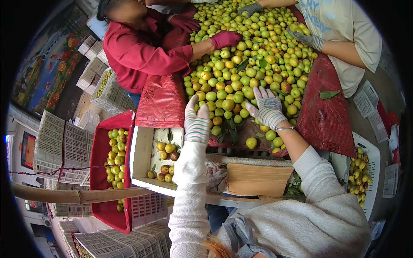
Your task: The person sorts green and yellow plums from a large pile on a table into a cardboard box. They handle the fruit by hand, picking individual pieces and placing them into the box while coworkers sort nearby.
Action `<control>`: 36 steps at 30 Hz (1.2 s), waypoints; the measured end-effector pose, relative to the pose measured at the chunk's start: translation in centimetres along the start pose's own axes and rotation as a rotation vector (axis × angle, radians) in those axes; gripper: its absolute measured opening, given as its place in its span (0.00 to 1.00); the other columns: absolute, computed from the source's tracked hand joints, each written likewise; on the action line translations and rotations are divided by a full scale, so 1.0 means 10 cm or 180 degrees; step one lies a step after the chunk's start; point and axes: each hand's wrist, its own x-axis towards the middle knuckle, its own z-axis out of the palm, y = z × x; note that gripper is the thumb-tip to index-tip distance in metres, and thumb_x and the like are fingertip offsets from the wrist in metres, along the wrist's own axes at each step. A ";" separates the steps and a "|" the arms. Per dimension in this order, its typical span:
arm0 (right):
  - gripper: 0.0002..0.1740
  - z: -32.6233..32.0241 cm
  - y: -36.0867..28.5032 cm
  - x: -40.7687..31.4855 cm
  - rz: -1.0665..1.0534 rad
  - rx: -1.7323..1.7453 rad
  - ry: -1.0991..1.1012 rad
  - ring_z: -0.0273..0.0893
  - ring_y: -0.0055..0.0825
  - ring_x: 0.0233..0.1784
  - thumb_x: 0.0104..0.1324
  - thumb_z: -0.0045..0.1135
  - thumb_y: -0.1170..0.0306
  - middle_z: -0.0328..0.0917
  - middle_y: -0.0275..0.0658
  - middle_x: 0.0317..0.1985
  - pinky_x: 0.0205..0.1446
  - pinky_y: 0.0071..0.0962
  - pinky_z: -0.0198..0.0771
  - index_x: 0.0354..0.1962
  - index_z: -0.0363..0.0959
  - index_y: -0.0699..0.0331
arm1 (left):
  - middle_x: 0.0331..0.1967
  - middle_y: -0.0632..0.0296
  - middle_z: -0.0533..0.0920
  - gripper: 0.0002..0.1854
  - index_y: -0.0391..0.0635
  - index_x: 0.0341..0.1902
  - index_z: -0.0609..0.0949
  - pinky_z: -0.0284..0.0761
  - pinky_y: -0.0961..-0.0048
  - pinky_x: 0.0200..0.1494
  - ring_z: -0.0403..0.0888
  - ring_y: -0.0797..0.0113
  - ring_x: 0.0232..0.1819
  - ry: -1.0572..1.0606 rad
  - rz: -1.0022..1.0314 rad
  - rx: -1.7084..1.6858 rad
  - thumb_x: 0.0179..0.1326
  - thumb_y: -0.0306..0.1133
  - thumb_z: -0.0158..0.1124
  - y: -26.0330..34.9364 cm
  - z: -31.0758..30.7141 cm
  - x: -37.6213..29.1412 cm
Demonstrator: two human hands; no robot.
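A heap of round green-yellow fruit (227, 104), plums or jujubes by their look, covers the sorting table in front of me. My left hand (196, 122), in a striped knit glove, is at the heap's near left edge with fingers apart, just above the white tray (142, 151). Reddish-brown and yellow fruit (168, 177) lies in that tray. Gloved the same way, my right hand (269, 109) rests with spread fingers on fruit in the near middle. Nothing is visibly gripped in either hand. Leaves (233, 132) and a single fruit (251, 143) lie between my hands.
Red woven sheeting (161, 103) drapes the table's sides. Two co-workers' gloved hands (226, 39) (306, 38) are among the fruit. A red-lined crate (96, 161) stands left, a white basket (371, 171) right. Cardboard (259, 179) lies before me; a bamboo pole (80, 196) crosses left.
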 end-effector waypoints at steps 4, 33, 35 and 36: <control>0.48 -0.11 -0.13 -0.18 -0.0413 0.0099 0.0047 0.58 0.47 0.69 0.63 0.48 0.41 0.64 0.49 0.65 0.71 0.46 0.52 0.70 0.49 0.64 | 0.68 0.46 0.65 0.36 0.58 0.67 0.69 0.58 0.53 0.70 0.59 0.43 0.70 -0.0419 0.0680 0.2388 0.51 0.33 0.65 -0.27 0.60 -0.15; 0.29 -0.25 -0.09 -0.21 -0.0690 0.1646 -0.1134 0.63 0.46 0.66 0.67 0.50 0.48 0.70 0.49 0.60 0.69 0.42 0.57 0.58 0.71 0.57 | 0.33 0.66 0.80 0.15 0.52 0.50 0.76 0.74 0.79 0.22 0.77 0.70 0.26 0.0814 -0.2826 -0.2414 0.60 0.39 0.62 -0.28 0.01 0.09; 0.23 -0.34 0.04 0.01 -0.0410 0.1774 -0.0351 0.72 0.42 0.58 0.68 0.51 0.55 0.76 0.45 0.51 0.62 0.39 0.64 0.54 0.74 0.58 | 0.42 0.61 0.79 0.22 0.51 0.56 0.74 0.80 0.74 0.28 0.79 0.64 0.32 0.0900 -0.2709 -0.2485 0.56 0.29 0.60 -0.39 -0.04 0.11; 0.26 -0.43 0.18 0.12 -0.0181 0.1143 -0.0017 0.61 0.40 0.68 0.70 0.43 0.49 0.70 0.43 0.61 0.72 0.46 0.52 0.56 0.70 0.55 | 0.45 0.59 0.79 0.24 0.51 0.58 0.73 0.80 0.72 0.29 0.80 0.63 0.33 0.0913 -0.2580 -0.2412 0.55 0.26 0.59 -0.41 0.03 0.09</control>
